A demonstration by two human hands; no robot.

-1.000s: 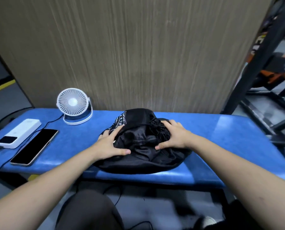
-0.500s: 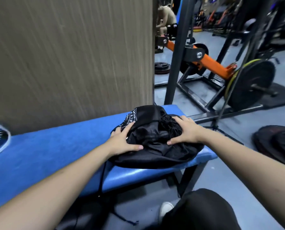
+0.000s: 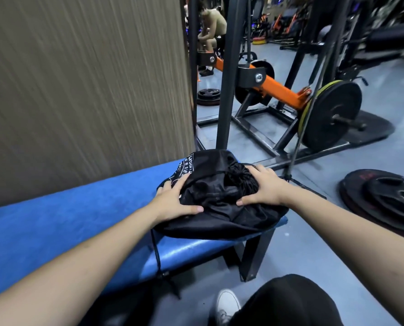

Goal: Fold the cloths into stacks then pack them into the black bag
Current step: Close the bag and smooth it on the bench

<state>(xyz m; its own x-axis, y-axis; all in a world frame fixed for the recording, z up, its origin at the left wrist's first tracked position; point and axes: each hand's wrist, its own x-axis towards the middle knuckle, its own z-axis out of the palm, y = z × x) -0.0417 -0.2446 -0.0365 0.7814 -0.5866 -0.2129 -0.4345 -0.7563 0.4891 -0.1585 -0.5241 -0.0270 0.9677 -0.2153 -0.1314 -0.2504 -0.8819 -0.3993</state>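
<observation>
The black drawstring bag (image 3: 217, 217) lies bulging at the right end of the blue bench (image 3: 55, 222), its gathered mouth on top and white print on its far left side. My left hand (image 3: 175, 201) rests flat on the bag's left side, fingers spread. On the bag's right side, beside the cinched mouth, my right hand (image 3: 262, 189) presses down with straight fingers. A black cord (image 3: 156, 252) hangs from the bag over the bench's front edge. No cloths show outside the bag.
A brown panel wall (image 3: 85, 85) stands behind the bench. Right of it is a black and orange weight machine (image 3: 274, 90) with a plate, and weight plates (image 3: 384, 196) lie on the grey floor. A person sits far back. My knee and white shoe (image 3: 226, 304) are below.
The view has swung right: the fan, phone and power bank have left the frame and gym equipment has come in. Both hands stay flat on the bag in the same places.
</observation>
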